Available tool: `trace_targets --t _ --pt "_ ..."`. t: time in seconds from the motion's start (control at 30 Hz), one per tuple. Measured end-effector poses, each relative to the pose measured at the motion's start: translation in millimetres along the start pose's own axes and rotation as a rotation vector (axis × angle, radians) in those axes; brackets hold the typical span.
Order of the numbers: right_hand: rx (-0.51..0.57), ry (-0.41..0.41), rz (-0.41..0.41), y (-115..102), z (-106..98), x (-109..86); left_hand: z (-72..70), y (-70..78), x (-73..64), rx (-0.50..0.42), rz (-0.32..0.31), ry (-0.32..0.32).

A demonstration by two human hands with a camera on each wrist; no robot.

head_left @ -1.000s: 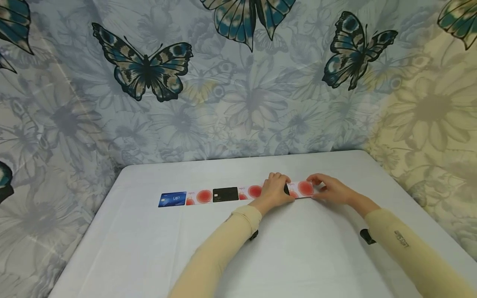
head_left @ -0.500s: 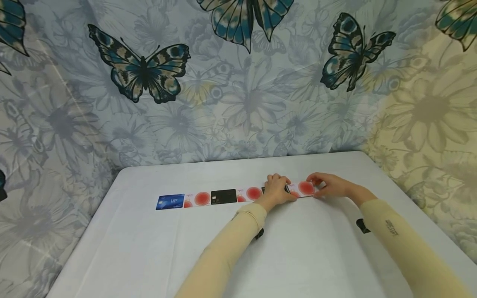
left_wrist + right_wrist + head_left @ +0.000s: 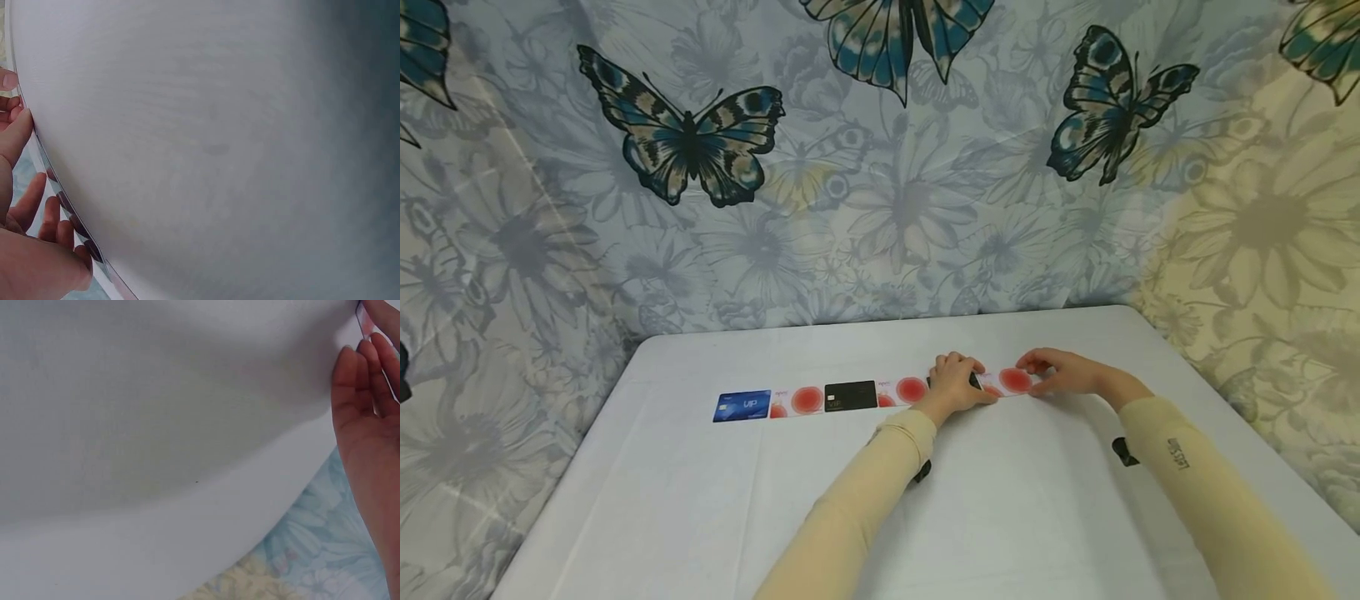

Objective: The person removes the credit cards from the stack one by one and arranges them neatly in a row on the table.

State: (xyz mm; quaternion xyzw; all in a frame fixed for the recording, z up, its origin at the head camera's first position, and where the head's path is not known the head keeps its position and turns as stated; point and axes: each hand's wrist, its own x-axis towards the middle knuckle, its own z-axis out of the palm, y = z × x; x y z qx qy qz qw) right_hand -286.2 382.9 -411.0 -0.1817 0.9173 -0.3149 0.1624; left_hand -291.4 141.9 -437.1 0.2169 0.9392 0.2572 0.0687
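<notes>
A row of flat cards runs across the white table. My left hand (image 3: 953, 386) rests over a black card (image 3: 975, 381), mostly hidden beneath it, with the fingers at its far edge and the thumb near its front right corner. At the row's right end lies a white card with a red circle (image 3: 1015, 382). My right hand (image 3: 1063, 372) holds that card by its right end, fingers at the far corner and thumb at the near one. In the right wrist view the card's end (image 3: 367, 322) shows between thumb and fingers.
Leftward along the row are another white card with red circles (image 3: 912, 389), a black VIP card (image 3: 851, 396), one more white-and-red card (image 3: 807, 400) and a blue VIP card (image 3: 742, 406). The table (image 3: 700, 500) ends at a butterfly-print cloth (image 3: 910, 208) behind.
The right-end card's front edge, slightly raised earlier, now looks flatter in line with the row. My right forearm has shifted a little left; my left hand has barely moved.
</notes>
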Motion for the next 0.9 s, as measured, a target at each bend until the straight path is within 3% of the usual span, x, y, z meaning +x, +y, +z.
trace_targets --t 0.23,0.37,0.47,0.67,0.9 --pt "0.005 0.027 0.000 2.5 3.3 0.2 -2.1 -2.0 -0.7 0.025 0.002 -0.007" --pt "-0.016 0.084 0.028 1.4 7.1 2.4 -4.3 -1.8 -2.8 0.070 0.017 -0.015" --pt "-0.033 0.152 0.047 -1.7 11.1 5.3 -7.0 -1.5 -6.0 0.093 0.045 0.003" --pt "-0.097 0.338 -0.058 -15.0 26.1 7.6 -17.0 -4.5 -20.3 0.122 0.119 0.057" --pt "-0.126 0.543 -0.153 -43.1 59.7 11.9 -40.1 -30.3 -50.1 0.145 0.170 0.092"
